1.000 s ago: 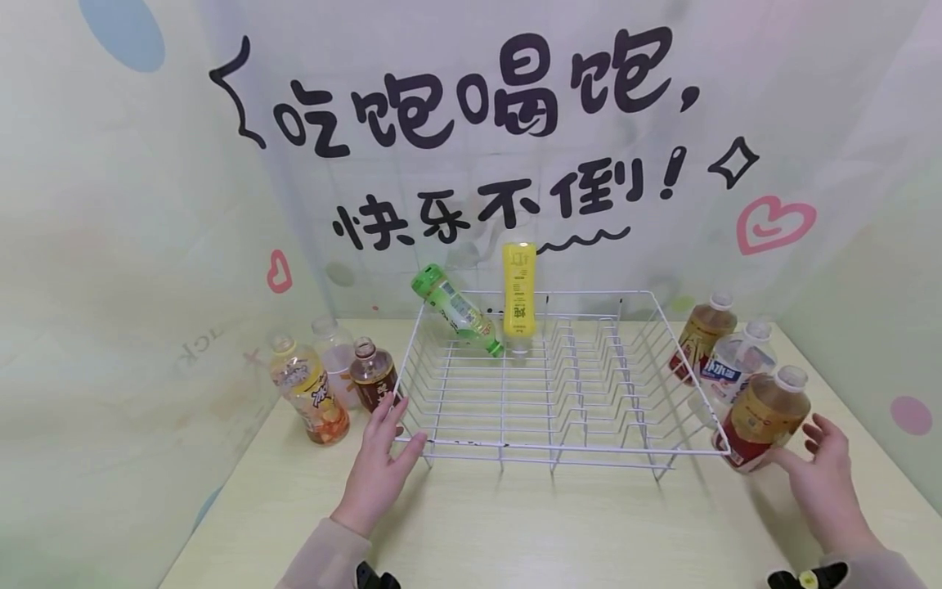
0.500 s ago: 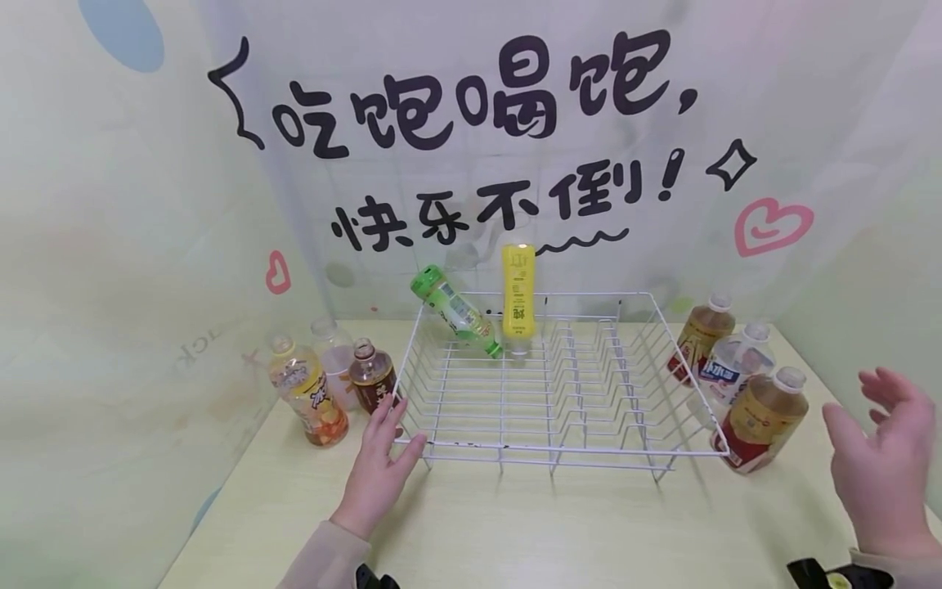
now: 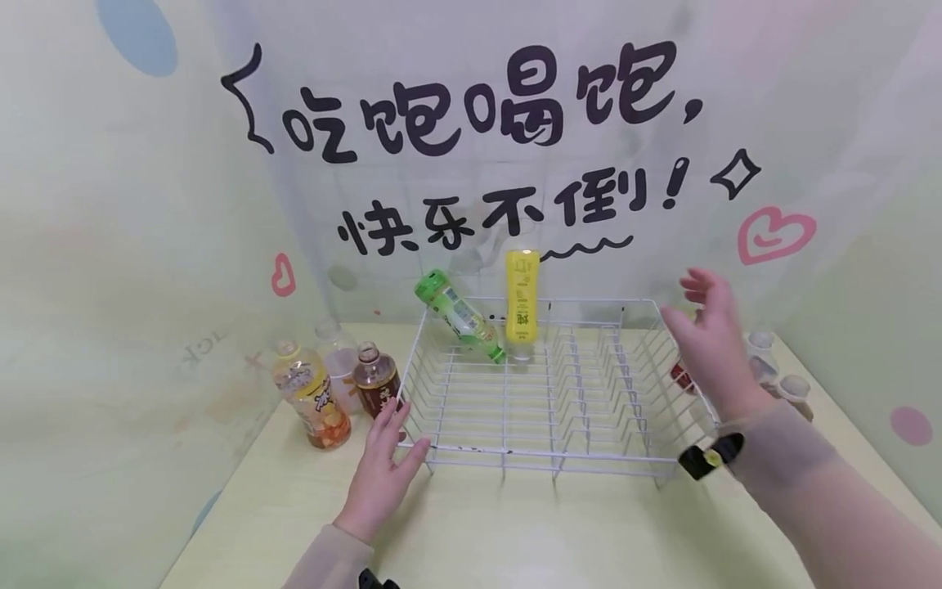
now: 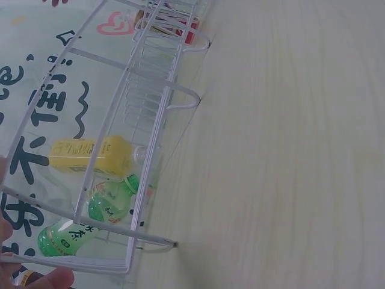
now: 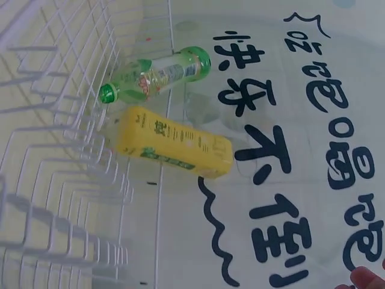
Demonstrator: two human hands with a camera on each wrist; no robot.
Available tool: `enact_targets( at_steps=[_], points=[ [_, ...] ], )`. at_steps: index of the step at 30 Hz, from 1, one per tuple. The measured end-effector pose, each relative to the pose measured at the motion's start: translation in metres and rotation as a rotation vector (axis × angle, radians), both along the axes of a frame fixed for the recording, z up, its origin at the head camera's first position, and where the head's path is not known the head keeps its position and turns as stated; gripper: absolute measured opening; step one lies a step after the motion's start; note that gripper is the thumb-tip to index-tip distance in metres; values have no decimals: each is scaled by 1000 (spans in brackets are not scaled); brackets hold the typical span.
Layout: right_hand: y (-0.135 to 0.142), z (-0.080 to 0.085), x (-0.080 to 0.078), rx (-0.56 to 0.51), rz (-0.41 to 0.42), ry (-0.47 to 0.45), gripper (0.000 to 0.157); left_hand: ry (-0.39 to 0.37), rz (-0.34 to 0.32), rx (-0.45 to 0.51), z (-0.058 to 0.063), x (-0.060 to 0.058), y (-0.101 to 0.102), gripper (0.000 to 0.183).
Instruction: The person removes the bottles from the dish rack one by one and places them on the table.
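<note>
A white wire dish rack (image 3: 471, 449) stands on the table. My left hand (image 3: 386, 470) rests at its front left corner with fingers extended; in the left wrist view the thumb (image 4: 57, 278) lies by the rim. Over the rack's right side hovers my right hand (image 3: 710, 348), fingers loosely bent and holding nothing. Two bottles lean neck-down at the back of the rack: a green one (image 3: 462, 317) tilted sideways and a yellow-labelled one (image 3: 522, 296) nearly upright. Both also show in the right wrist view, the green bottle (image 5: 155, 76) above the yellow bottle (image 5: 171, 142).
Left of the rack stand an orange-labelled bottle (image 3: 312, 397), a clear bottle (image 3: 340, 368) and a dark brown bottle (image 3: 378, 380). On the right, my arm partly hides several bottles, among them a clear one (image 3: 761, 356) and a brown one (image 3: 796, 393). Printed cloth hangs behind.
My right hand has left the front right brown bottle, swung out to the right, then moved up and left over the rack's right side. My left hand stays at the corner.
</note>
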State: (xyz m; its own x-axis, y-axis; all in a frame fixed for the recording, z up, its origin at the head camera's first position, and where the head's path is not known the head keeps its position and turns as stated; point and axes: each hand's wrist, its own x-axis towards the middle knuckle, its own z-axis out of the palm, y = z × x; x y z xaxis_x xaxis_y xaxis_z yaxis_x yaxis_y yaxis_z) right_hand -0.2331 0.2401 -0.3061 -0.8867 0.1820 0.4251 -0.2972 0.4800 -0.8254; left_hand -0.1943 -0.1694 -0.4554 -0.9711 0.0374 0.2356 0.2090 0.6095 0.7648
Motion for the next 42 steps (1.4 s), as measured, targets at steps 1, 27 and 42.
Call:
enact_targets(
  at_steps=[1,27,42],
  points=[
    [-8,1,-9,-8,20,-18,64,1,-2,2,0,0,0,68],
    [-156,-80,-164,-324,-172,-466,83,46,22,41,-5,2,3,66],
    [-177,-109,-173,-418,-218,-502,79,93,10,28,-7,3,3,65]
  ],
)
